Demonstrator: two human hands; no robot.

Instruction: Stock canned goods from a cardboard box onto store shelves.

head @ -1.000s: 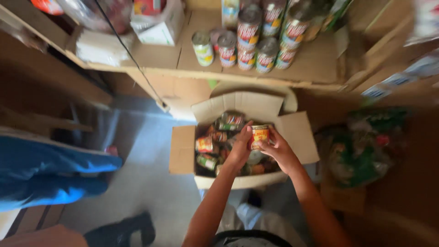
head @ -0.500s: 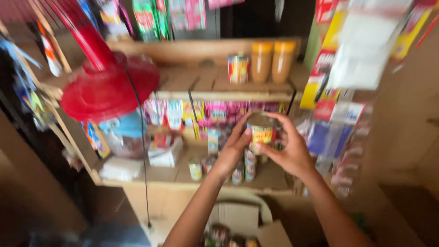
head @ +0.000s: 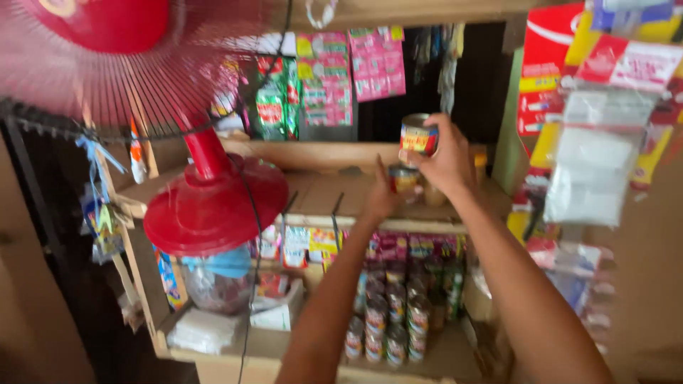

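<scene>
**Two tins at the upper shelf**

Above the upper wooden shelf (head: 320,195), the right hand (head: 447,160) holds a small round metal tin with a red and yellow label (head: 417,135), fingers wrapped around its side and closed on it, the tin raised clear of the board. Just below it, the left hand (head: 380,199) touches a second, similar tin (head: 403,178) that sits on the shelf; blur hides how tightly those fingers close. Stacked tins (head: 388,320) fill the lower shelf, and a red plastic fan (head: 206,206) stands to the left.
</scene>
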